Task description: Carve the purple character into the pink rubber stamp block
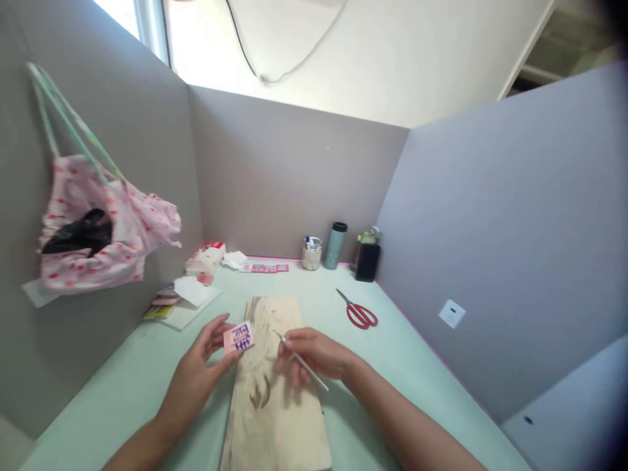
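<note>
My left hand (209,356) grips a small pink square piece (239,337) between thumb and fingers. Bold purple character-like marks cover its face. A slim white tool (310,371) with a fine, bent tip is pinched in my right hand (314,356), its tip pointing toward the pink piece but apart from it. Both hands are above a long pale wooden board (275,432), which has dark smudges on its surface. Whether the right hand's lower fingers touch the board, I cannot tell.
Red-handled scissors (360,315) lie to the right beyond the board. At the back stand a pen cup (311,254), a teal tumbler (335,246) and a dark phone (367,262). Pink cards (267,268) line the rear edge. Papers (191,294) lie left, below a hanging polka-dot bag (127,229).
</note>
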{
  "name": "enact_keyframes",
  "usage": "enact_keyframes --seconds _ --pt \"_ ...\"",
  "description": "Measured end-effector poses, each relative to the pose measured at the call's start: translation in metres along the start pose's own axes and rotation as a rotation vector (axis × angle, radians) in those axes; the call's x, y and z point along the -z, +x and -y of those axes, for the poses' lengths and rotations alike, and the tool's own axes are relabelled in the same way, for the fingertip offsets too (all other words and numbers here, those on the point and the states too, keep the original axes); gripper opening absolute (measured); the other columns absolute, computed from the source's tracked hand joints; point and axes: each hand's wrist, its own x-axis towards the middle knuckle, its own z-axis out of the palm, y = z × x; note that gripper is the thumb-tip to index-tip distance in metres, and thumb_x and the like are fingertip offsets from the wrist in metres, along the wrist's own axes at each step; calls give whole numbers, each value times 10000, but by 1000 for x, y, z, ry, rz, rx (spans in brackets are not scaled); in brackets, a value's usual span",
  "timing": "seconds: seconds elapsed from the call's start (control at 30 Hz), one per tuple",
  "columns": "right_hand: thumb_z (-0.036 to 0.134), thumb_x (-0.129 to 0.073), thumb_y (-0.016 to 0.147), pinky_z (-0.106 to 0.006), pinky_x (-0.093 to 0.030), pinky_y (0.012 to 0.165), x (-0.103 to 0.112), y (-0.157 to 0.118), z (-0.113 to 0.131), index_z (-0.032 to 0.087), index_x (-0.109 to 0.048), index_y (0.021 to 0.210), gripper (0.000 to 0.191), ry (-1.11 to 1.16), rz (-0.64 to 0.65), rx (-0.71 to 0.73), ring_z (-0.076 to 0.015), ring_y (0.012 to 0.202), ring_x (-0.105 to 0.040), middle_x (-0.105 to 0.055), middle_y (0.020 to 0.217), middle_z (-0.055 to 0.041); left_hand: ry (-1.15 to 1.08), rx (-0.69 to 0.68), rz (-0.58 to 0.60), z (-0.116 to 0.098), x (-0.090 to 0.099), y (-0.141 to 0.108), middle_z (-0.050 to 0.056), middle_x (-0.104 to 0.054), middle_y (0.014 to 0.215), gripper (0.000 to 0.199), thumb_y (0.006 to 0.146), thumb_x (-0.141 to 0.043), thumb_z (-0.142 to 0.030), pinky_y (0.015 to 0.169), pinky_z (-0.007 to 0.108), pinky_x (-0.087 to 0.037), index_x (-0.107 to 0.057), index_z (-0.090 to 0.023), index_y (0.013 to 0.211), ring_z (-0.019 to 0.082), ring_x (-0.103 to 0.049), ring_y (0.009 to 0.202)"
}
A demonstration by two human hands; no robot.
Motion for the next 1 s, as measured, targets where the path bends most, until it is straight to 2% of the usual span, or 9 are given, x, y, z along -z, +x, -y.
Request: enact_keyframes --seconds 0.07,0.1,0.2,0.3,0.4,0.53,0.63,0.7,1.0 --pt "585 -738 793 -287 -555 536 -9 13 -5 122 -602 807 483 59 76 -45 -237 701 -744 -747 861 -151 -53 63 -13 5 -5 -18 167 -673 1250 651 855 -666 -499 980 461 -562 -454 -185 1383 309 -686 1134" --pt "541 -734 831 -319 -583 599 -11 21 -7 119 -603 787 444 85 67 -48 -235 742 -745 -743 863 -137 -74 86 -14 5 -8 -26 165 -676 1247 662 838 -677 -496 984 473 -558 -458 -188 1382 316 -684 1135" --pt "392 -626 981 -313 -594 684 -5 43 -10 128 -655 967 266 136 -89 4 -156 769 -696 -703 904 -36 -126 125 -2 -2 -18 -44 140 -658 1293 699 791 -739 -450 1036 483 -520 -467 -229 1395 331 -636 1212" --pt "368 -598 1004 -296 -583 660 3 50 -9 140 -636 1117 258 164 -246 72 -143 757 -668 -679 983 -40 -196 124 15 -10 -26 -52 113 -619 1351 676 808 -734 -396 1015 436 -540 -458 -269 1412 316 -622 1234" --pt "375 -586 1011 -235 -537 555 -4 40 -9 137 -630 1079 252 165 -307 137 -103 632 -614 -654 880 -10 -282 112 11 -11 -33 -54 116 -572 1395 630 843 -684 -359 958 397 -576 -437 -272 1416 298 -649 1196" --pt "383 -586 1009 -163 -354 395 -29 21 -13 131 -633 970 259 129 -240 155 -39 429 -413 -576 696 52 -364 106 -13 -6 -40 -56 123 -540 1408 629 840 -683 -312 964 393 -569 -421 -265 1410 281 -644 1188" --pt "413 -669 940 -172 -209 378 -44 15 -12 136 -616 817 308 108 -190 171 -26 392 -281 -508 599 82 -408 104 -12 -4 -41 -57 111 -556 1384 649 817 -710 -279 964 386 -564 -435 -266 1405 267 -656 1159" --pt "454 -737 862 -195 -154 394 -49 14 -9 141 -617 776 346 108 -159 173 -27 390 -258 -465 537 92 -428 110 -15 -5 -40 -57 111 -561 1376 653 810 -717 -275 952 389 -568 -441 -262 1402 266 -668 1136" --pt "394 -867 678 -213 -162 418 -50 6 -3 143 -677 818 345 127 -113 118 -36 424 -319 -523 568 61 -411 115 11 -4 -39 -55 106 -545 1369 687 804 -742 -307 941 395 -568 -412 -259 1406 255 -681 1101"
